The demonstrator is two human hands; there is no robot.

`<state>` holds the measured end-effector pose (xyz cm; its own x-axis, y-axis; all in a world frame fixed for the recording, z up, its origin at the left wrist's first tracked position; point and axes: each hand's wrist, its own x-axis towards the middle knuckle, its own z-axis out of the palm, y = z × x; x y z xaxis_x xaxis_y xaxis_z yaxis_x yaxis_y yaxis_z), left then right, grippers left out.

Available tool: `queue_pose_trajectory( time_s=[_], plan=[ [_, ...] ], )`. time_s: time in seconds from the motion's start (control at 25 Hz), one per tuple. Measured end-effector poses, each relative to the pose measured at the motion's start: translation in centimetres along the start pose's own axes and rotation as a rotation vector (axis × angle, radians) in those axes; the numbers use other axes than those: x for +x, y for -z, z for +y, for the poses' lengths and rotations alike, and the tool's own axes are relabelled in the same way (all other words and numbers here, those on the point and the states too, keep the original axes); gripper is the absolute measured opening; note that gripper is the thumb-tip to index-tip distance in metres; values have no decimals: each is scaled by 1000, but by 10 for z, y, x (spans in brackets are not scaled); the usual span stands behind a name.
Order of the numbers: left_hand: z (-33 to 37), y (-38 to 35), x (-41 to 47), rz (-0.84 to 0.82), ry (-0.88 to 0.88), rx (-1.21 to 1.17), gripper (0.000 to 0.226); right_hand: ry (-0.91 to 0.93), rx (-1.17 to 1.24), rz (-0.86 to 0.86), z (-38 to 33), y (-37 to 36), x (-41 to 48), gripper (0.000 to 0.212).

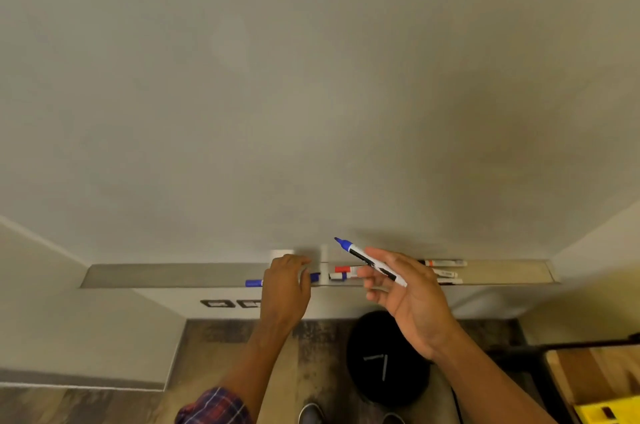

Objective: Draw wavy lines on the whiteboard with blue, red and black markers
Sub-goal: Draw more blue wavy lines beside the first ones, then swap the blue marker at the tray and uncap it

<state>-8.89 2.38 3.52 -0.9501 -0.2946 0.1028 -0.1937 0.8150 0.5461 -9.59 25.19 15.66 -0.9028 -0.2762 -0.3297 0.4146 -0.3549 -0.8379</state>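
The whiteboard [311,94] fills the upper view and carries no lines. My right hand [412,295] holds an uncapped blue marker [360,255], its tip pointing up and left, just short of the board's lower edge. My left hand [285,285] rests palm down on the marker ledge [156,274] with its fingers curled. A small blue piece [315,276] shows at its fingertips, and another blue end [254,282] sticks out to its left. A red-capped marker [344,269] lies on the ledge between my hands. Several more markers [445,263] lie behind my right hand.
A round black bin [384,361] stands on the floor below my right hand. A wooden tabletop [595,378] with a yellow object [609,413] sits at the lower right. Two wall outlets [216,303] are under the ledge. Side walls flank the recessed board.
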Motion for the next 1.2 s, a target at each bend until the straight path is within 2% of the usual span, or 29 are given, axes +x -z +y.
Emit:
queue_pose_trajectory(
  time_s=[0.2, 0.32, 0.44, 0.72, 0.84, 1.04, 1.2],
  plan=[
    [-18, -33, 14, -179, 12, 173, 23, -63, -152, 26, 20, 12, 7, 27],
    [-26, -45, 22, -256, 3, 264, 27, -87, -224, 25, 25, 13, 12, 20],
    [-32, -56, 30, -296, -33, 343, 25, -99, -242, 48, 31, 14, 18, 16],
    [-35, -67, 34, -363, -26, 388, 26, -108, -299, 41, 38, 20, 22, 23],
    [-32, -66, 35, -336, 18, 291, 23, -86, -348, 33, 38, 20, 23, 25],
    [-7, -46, 19, -157, 163, -225, 23, -9, -497, 31, 34, 19, 23, 27],
    [11, -24, -3, -111, 183, -465, 23, 47, -636, 17, 32, 18, 22, 27]
  ],
)
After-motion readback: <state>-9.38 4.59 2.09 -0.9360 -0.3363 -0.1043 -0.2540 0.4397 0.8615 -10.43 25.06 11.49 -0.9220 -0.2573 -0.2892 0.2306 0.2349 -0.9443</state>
